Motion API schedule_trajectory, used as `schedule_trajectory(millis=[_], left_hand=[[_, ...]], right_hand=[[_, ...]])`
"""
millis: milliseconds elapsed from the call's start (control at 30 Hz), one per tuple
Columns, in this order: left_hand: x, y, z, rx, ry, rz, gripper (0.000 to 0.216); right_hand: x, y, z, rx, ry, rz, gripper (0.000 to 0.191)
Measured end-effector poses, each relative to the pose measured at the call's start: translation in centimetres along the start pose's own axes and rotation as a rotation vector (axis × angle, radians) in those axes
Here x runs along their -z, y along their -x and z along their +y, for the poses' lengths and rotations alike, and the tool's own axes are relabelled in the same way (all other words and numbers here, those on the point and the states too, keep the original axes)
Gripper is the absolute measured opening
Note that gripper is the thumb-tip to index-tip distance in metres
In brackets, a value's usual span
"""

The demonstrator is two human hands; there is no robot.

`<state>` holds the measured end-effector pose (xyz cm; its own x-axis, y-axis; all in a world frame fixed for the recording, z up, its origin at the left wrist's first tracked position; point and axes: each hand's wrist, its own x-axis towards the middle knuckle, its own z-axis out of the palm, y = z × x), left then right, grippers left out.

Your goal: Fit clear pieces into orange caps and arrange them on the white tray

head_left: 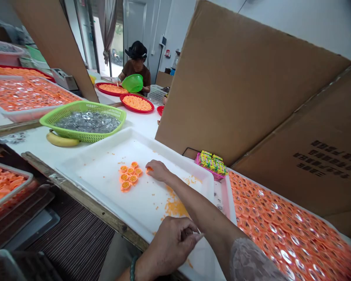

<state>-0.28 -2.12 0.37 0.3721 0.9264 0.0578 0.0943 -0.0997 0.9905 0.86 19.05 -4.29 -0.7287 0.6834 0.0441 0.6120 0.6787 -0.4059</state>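
Note:
My right hand (157,170) reaches over a white tray (105,207), its fingers closed on a small orange cup (149,169). Left of it, several matching orange cups (130,171) with yellowish-orange filling stand in a cluster on the tray. Nearer to me, my left hand (175,242) is held above the tray's front part, thumb and fingers pinched together. A thin pale tip shows at the pinch; whether it is a nail or a held item I cannot tell. Loose small orange bits (174,205) lie heaped under my right forearm and scattered about the tray.
A green basket (119,117) of clear plastic pieces and a banana (62,140) lie beyond the tray. Cardboard (236,86) rises at right, by a pink basket (212,171) of yellow-green packets and many orange discs (280,222). A person (137,70) holds a green bowl (132,83).

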Motion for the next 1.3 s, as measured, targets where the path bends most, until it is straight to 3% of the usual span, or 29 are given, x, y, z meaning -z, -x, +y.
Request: schedule_trajectory(millis=[133, 233, 333, 400, 467, 567, 667, 767, 1000, 1167, 1300], left_hand=[[0.0, -0.1, -0.4, 0.012, -0.035, 0.194, 0.016], [-0.1, -0.2, -0.9, -0.015, -0.03, 0.444, 0.017], [-0.2, -0.4, -1.4, -0.075, -0.024, 0.694, 0.028], [-0.1, -0.5, -1.5, -0.048, 0.04, 0.755, 0.038], [0.1, -0.7, -1.3, 0.033, 0.219, 0.676, 0.046], [0.5, -1.2, -0.5, 0.138, 0.529, 0.386, 0.047], [0.7, -1.4, 0.2, 0.193, 0.64, 0.255, 0.04], [0.8, -1.4, 0.3, 0.217, 0.663, 0.267, 0.032], [0.6, -1.3, 0.2, 0.211, 0.648, 0.391, 0.032], [0.3, -1.4, 0.1, 0.189, 0.6, 0.454, 0.037], [0.4, -1.5, 0.0, 0.205, 0.596, 0.422, 0.035]], right_hand=[[2.5, 4.5, -0.4, -0.01, -0.016, 0.085, 0.023], [4.4, 9.1, -1.6, 0.01, -0.102, 0.214, 0.026], [5.7, 13.7, -3.0, 0.03, -0.229, 0.347, 0.029], [6.1, 16.3, -3.9, 0.022, -0.285, 0.393, 0.034], [6.3, 18.4, -4.5, 0.016, -0.328, 0.413, 0.043], [6.3, 20.5, -5.0, 0.03, -0.368, 0.403, 0.054], [5.8, 21.5, -5.1, 0.044, -0.321, 0.44, 0.047], [4.9, 22.0, -5.4, 0.093, -0.189, 0.487, 0.034], [3.2, 23.7, -6.1, 0.127, 0.061, 0.532, 0.04], [3.0, 24.7, -5.8, 0.093, 0.081, 0.623, 0.027], [3.4, 24.0, -6.2, 0.037, 0.088, 0.616, 0.036]])
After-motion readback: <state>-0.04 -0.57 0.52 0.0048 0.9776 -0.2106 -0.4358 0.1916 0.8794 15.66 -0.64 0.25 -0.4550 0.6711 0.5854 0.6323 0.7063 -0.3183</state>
